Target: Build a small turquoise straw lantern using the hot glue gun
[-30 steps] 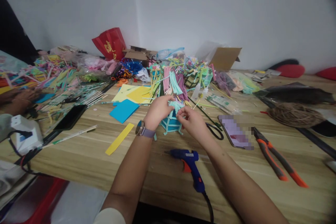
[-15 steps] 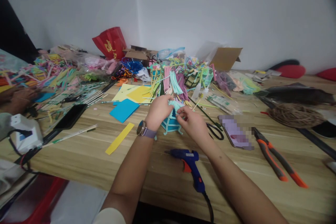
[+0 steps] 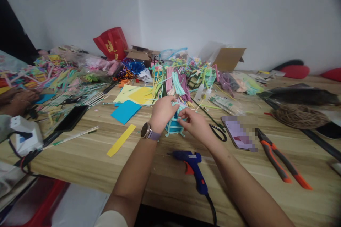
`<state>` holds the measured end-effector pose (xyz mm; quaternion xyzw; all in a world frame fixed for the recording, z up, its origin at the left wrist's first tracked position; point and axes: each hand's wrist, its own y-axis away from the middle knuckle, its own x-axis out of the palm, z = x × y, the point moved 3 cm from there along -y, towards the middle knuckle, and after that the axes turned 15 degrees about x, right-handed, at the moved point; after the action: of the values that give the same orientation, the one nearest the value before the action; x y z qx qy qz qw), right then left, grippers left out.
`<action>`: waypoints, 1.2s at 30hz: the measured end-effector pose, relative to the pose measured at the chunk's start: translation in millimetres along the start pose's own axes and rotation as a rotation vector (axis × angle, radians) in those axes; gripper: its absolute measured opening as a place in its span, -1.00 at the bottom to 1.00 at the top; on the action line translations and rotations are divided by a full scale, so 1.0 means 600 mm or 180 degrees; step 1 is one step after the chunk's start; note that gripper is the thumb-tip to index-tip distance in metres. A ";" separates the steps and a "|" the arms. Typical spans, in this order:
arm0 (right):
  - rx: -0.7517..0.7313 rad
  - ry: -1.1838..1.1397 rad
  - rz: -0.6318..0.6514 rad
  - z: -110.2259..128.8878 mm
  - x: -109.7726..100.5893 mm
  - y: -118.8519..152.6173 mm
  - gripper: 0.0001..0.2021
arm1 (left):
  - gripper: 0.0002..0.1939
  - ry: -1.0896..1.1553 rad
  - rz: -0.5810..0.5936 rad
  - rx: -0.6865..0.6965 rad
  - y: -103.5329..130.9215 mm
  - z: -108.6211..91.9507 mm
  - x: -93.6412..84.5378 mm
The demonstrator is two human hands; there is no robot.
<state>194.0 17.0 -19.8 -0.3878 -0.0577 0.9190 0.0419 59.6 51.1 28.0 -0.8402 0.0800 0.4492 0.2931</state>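
Observation:
A small turquoise pipe-cleaner model (image 3: 174,128) with blue panels, curled feet and a fuzzy top stands upright on the table. It looks like a little lantern or pavilion. From its left side, my left hand (image 3: 163,112), with a watch on the wrist, closes thumb and fingers at the top of it. On the other side, my right hand (image 3: 194,123) pinches at the upper right edge with curled fingertips. Both hands partly cover the model, so the exact spot each pinches is hidden. A blue glue gun (image 3: 195,168) lies nearer to me, below the hands.
Left of my hands lie blue card sheets (image 3: 126,111) and a yellow strip (image 3: 121,140). To the right are black-handled scissors (image 3: 218,133), a phone (image 3: 236,131) and orange-handled pliers (image 3: 282,159). Bundled pipe cleaners (image 3: 177,81) pile up behind. A co-worker's hands (image 3: 22,99) are at far left.
My left hand and wrist have shifted slightly to the right and turned a little at the model's top. My right hand has barely moved, still at the upper right edge.

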 end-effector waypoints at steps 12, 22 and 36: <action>0.0041 -0.0312 0.0239 -0.014 0.004 -0.007 -0.82 | -0.72 -0.0038 0.0051 0.0062 -0.001 0.002 0.004; 0.0131 -0.0147 0.0277 -0.006 -0.004 -0.003 -0.82 | -0.73 -0.0021 0.0045 0.0057 -0.001 0.001 0.001; 0.0484 -0.1730 -0.0069 -0.004 0.001 -0.008 -0.74 | -0.68 -0.0119 0.0109 0.0143 0.006 -0.003 -0.008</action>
<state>195.2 21.9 -21.4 -0.1222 -0.0018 0.9904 0.0638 56.7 46.4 31.3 -0.8233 0.0990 0.4679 0.3055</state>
